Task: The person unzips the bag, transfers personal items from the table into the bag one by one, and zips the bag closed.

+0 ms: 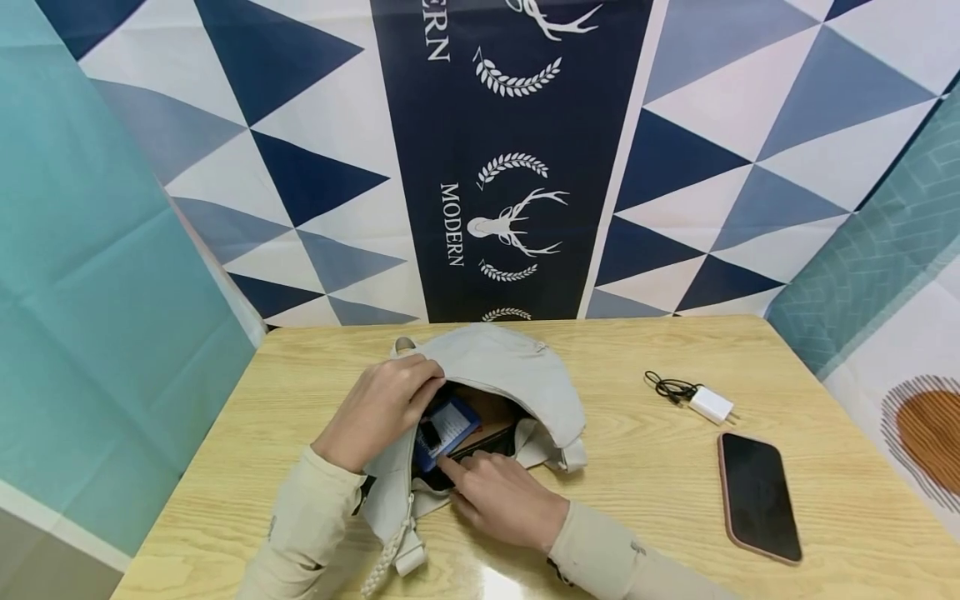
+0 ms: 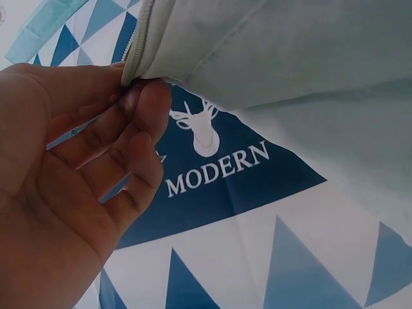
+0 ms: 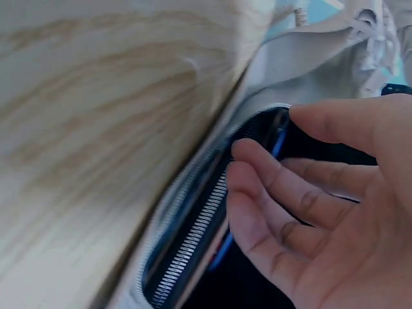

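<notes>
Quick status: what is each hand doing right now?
Left hand: fingers pinch the bag by its opening edge, holding it up.
Right hand: fingers relaxed, holding nothing, fingertips at the blue case inside the bag.

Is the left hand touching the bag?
Touching. The left wrist view shows the left hand pinching the bag edge between thumb and fingers.
</notes>
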### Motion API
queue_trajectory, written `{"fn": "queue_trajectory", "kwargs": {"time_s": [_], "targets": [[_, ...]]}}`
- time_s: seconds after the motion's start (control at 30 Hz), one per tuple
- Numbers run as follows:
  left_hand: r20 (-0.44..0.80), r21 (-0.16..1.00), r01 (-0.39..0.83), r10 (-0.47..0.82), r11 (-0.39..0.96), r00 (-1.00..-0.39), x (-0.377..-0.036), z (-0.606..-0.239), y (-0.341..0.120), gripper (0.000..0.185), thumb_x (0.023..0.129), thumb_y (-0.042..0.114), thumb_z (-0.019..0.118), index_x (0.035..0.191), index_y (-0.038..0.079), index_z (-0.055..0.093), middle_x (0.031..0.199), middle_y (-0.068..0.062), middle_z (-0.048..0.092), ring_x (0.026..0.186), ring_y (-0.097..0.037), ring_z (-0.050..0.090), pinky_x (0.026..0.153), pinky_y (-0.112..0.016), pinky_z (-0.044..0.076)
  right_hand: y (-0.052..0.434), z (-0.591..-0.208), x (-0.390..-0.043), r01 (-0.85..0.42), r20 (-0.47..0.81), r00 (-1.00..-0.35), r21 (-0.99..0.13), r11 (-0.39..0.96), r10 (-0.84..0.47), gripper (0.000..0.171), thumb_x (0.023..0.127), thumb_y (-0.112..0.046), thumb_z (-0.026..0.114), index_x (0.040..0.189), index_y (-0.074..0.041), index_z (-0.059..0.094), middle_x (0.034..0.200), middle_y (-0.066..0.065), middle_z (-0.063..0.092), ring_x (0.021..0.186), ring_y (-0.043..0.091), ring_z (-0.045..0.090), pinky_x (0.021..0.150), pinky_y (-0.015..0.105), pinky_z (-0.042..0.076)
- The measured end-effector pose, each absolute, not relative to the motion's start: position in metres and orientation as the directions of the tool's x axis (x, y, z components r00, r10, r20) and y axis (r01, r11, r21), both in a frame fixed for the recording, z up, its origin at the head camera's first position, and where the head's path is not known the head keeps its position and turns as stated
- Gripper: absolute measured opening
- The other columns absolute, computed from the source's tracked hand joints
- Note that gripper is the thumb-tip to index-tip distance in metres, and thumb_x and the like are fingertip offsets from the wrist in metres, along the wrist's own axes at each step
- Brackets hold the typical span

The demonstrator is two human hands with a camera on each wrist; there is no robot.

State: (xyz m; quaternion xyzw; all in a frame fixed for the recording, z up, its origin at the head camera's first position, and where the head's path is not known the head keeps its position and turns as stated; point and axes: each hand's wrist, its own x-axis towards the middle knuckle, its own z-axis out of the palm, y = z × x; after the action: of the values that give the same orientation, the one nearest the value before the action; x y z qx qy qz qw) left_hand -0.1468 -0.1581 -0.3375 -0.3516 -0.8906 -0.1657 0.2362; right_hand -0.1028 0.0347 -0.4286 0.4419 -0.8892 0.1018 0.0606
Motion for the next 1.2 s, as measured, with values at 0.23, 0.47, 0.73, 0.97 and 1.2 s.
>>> {"fn": "queue_trajectory", "kwargs": {"time_s": [0.23, 0.47, 0.73, 0.97, 1.2], "targets": [[0.455, 0.159, 0.703, 0.580, 0.693, -0.675, -0.144, -0.344, -0.151, 0.011, 0.093, 0.010, 0.071, 0.083, 0.015, 0.068, 0.074, 0.008, 0.058, 0.062, -0.005, 0.052, 0.060, -0.025, 0.047, 0.036, -0.424, -0.088, -0.874, 0.257, -0.484, -0.104, 0.474, -0.837, 0.006, 0.096, -0.019, 0.065, 0.099, -0.014, 0.065, 0.078, -0.005, 0.063, 0.068, 0.006, 0.060, 0.058, 0.022, 0.049], [0.304, 0.265, 0.652, 0.580, 0.711, -0.756, -0.139, -0.351, -0.157, 0.019, 0.098, 0.021, 0.066, 0.079, 0.019, 0.064, 0.068, 0.013, 0.050, 0.057, -0.001, 0.044, 0.057, -0.022, 0.042, 0.028, -0.426, -0.071, -0.936, 0.232, -0.333, -0.201, 0.290, -0.914, 0.008, 0.097, -0.015, 0.064, 0.104, -0.017, 0.061, 0.071, -0.012, 0.052, 0.061, -0.005, 0.048, 0.053, 0.011, 0.037], [0.341, 0.284, 0.592, 0.497, 0.755, -0.798, -0.114, -0.330, -0.184, 0.017, 0.100, 0.020, 0.063, 0.084, 0.020, 0.067, 0.069, 0.015, 0.051, 0.057, 0.000, 0.043, 0.057, -0.022, 0.042, 0.011, -0.425, -0.061, -0.960, 0.196, -0.240, -0.195, 0.202, -0.951, 0.040, 0.097, -0.011, 0.064, 0.134, -0.016, 0.052, 0.063, -0.013, 0.045, 0.051, -0.008, 0.031, 0.047, 0.007, 0.027], [0.245, 0.313, 0.554, 0.498, 0.772, -0.832, -0.093, -0.356, -0.202, 0.019, 0.099, 0.016, 0.063, 0.081, 0.021, 0.065, 0.068, 0.017, 0.046, 0.055, 0.001, 0.041, 0.054, -0.020, 0.040, -0.004, -0.423, -0.059, -0.968, 0.209, -0.242, -0.119, 0.220, -0.948, 0.022, 0.097, -0.009, 0.060, 0.117, -0.019, 0.055, 0.057, -0.014, 0.033, 0.041, -0.004, 0.021, 0.038, 0.010, 0.016], [0.133, 0.523, 0.451, 0.453, 0.724, -0.881, -0.078, -0.404, -0.226, 0.018, 0.095, 0.010, 0.067, 0.080, 0.020, 0.066, 0.069, 0.016, 0.054, 0.057, 0.004, 0.046, 0.052, -0.020, 0.044, -0.013, -0.427, -0.060, -0.968, 0.214, -0.251, -0.077, 0.240, -0.944, 0.017, 0.095, -0.010, 0.064, 0.084, -0.021, 0.056, 0.055, -0.014, 0.033, 0.044, -0.005, 0.022, 0.039, 0.009, 0.017]]}}
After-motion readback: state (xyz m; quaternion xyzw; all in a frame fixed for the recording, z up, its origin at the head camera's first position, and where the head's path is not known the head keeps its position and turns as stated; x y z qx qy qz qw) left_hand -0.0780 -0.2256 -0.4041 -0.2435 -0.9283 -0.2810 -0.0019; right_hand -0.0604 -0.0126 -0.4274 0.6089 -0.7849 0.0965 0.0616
